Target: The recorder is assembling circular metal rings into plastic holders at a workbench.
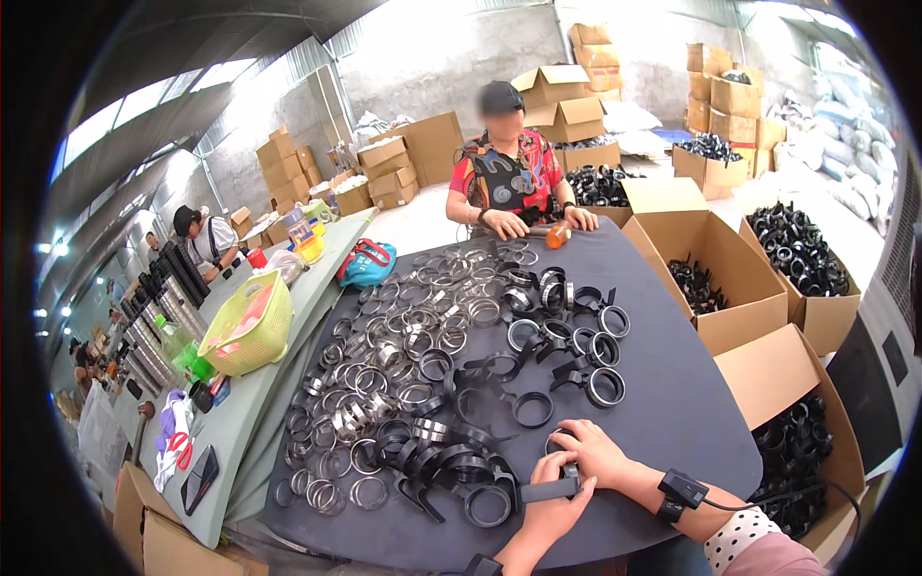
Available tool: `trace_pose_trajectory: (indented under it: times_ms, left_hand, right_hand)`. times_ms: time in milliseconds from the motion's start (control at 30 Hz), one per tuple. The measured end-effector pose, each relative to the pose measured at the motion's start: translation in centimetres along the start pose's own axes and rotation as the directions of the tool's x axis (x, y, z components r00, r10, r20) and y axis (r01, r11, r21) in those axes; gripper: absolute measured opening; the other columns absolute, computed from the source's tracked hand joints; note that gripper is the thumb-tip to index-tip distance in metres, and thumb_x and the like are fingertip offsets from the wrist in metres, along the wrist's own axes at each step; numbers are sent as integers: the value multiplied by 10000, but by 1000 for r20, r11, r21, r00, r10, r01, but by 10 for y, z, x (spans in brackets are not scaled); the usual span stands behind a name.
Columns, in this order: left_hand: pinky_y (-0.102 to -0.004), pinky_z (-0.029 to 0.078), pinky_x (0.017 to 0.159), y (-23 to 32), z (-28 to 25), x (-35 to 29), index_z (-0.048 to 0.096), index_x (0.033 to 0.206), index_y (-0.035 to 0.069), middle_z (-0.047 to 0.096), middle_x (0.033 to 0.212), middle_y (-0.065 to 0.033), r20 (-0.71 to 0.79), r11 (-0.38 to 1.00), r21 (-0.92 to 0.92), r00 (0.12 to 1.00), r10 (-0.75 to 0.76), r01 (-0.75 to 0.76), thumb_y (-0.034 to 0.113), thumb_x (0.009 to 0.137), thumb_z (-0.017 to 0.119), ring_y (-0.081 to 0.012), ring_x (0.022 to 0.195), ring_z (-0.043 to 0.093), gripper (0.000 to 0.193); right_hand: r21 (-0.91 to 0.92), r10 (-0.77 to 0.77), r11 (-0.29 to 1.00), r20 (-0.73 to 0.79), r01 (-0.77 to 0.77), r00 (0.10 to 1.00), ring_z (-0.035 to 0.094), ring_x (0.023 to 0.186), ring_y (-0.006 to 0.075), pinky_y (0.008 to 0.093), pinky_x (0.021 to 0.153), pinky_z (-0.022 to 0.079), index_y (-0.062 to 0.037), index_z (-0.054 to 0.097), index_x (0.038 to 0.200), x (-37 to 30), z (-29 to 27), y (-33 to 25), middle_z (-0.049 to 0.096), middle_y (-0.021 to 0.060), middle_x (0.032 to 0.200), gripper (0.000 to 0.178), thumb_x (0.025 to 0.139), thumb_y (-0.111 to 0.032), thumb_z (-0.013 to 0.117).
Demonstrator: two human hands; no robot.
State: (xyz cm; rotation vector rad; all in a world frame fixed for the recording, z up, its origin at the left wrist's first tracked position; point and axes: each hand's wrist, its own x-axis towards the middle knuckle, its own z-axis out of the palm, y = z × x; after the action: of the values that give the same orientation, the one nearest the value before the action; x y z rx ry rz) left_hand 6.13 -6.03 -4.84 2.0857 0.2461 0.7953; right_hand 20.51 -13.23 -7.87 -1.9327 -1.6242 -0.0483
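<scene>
Near the table's front edge, my left hand (549, 509) is closed round a black ring with a flat handle (547, 492), the handle sticking out to the left. My right hand (597, 456) grips the same piece from above, fingers bent over its rim. The fingers hide most of the ring. Just left of my hands lies a heap of black rings with handles (487, 506). Beyond it spread many loose silver metal rings (370, 379). Black rings with silver inside (605, 386) lie farther off, ahead of my right hand.
Open cardboard boxes (735, 259) of black parts stand along the right. Across the grey table (672, 413), a person (504, 163) has both hands at the far edge beside an orange bottle (557, 235). A side table at left carries a green basket (250, 326), red scissors (181, 446) and a phone (200, 477).
</scene>
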Motion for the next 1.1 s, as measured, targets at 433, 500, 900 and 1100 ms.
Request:
trace_pose_trajectory:
  times_ms: [433,500,900,1100]
  left_hand:
    - [-231,461,744,3,-29,8,506,1133,37,584,1012,-49,-19,697,-665,928,-372,266,88,861,660,-98,871,562,318]
    - [-246,473,766,-12,-26,13,505,1134,43,593,1046,-60,-91,596,-779,906,-414,194,109,876,652,-131,914,588,305]
    - [-396,497,821,-5,-47,22,535,1127,74,612,1081,-112,196,63,-962,830,-523,267,588,967,296,-248,1014,590,589]
    - [-406,501,828,-10,-47,16,546,1123,55,606,1091,-122,216,26,-966,855,-471,258,576,965,316,-262,1017,589,591]
  right_hand:
    - [12,99,995,-226,-99,969,460,1164,373,434,992,411,2,516,1207,-7,0,-12,497,197,1239,674,652,-242,809]
    - [39,144,990,-316,-138,938,451,1172,372,433,993,412,3,497,1234,-7,-5,-14,480,193,1253,720,629,-205,829]
    - [-314,-344,929,-536,197,771,517,1083,384,463,906,464,-1,421,1296,28,-89,-99,494,212,1225,742,671,-100,809]
    - [-327,-354,922,-505,205,787,525,1069,378,451,903,454,3,449,1279,21,-88,-109,513,203,1240,720,657,-130,788]
